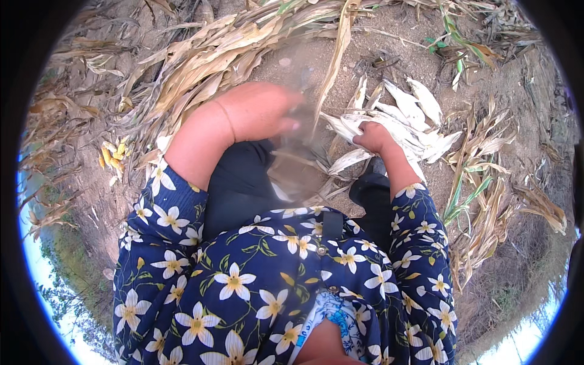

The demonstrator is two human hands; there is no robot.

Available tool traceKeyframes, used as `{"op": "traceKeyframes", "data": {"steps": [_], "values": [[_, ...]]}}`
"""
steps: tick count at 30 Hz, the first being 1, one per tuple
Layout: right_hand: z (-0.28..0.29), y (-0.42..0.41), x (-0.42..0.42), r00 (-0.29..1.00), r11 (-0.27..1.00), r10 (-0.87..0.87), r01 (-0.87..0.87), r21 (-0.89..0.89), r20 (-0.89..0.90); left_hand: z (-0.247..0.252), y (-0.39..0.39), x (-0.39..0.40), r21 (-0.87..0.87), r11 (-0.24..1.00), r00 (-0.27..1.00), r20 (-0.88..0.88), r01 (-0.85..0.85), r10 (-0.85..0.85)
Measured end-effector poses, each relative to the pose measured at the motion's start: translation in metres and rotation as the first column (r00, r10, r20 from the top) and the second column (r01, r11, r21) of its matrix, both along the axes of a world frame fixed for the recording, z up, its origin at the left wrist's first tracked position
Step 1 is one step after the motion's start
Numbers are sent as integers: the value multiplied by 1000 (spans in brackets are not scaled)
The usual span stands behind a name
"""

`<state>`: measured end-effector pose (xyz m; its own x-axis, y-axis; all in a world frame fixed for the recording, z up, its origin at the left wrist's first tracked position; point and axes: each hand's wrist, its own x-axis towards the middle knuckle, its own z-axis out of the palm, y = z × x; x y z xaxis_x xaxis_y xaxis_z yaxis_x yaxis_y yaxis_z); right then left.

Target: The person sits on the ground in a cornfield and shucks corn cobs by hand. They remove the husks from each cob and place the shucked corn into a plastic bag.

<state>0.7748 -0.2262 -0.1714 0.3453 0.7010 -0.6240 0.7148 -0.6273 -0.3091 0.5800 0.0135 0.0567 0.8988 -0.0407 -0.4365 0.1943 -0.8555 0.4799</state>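
My left hand (269,111) is in mid-view over the ground, its fingers blurred and pointing right. A long dry corn leaf (334,68) hangs just to the right of its fingertips; whether the hand holds anything cannot be made out. On the right, my right hand (375,137) grips a pale dry corn husk (345,130) at the near left edge of a heap of white husks (413,107). Whether a cob is inside that husk is hidden. Another pale husk (350,161) lies just below this hand.
Dry corn stalks and leaves (219,48) lie in a thick band ahead and to the left. Several yellow corn cobs (113,155) rest on the bare soil at far left. More dry stalks with green blades (474,191) lie at right. My dark-trousered leg (244,182) is folded below my left arm.
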Motion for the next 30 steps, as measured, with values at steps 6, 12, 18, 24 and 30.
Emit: {"op": "traceKeyframes", "data": {"steps": [6,12,18,24,30], "values": [[151,5,12,505,584,-400,784,212,-765,-7,-36,38,-19,1000,998,60,-12,14],[172,-10,13,632,509,-367,750,421,-682,-12,-47,53,-103,994,986,159,-30,46],[-42,-38,11,880,892,-446,451,-6,-161,3,-47,69,-250,956,948,236,-152,213],[-109,-60,-71,883,913,-378,306,-270,-277,-3,-32,41,177,984,998,-56,34,-24],[-144,-45,-80,814,901,-412,299,-314,-409,-8,-18,32,32,997,991,114,-68,64]]}}
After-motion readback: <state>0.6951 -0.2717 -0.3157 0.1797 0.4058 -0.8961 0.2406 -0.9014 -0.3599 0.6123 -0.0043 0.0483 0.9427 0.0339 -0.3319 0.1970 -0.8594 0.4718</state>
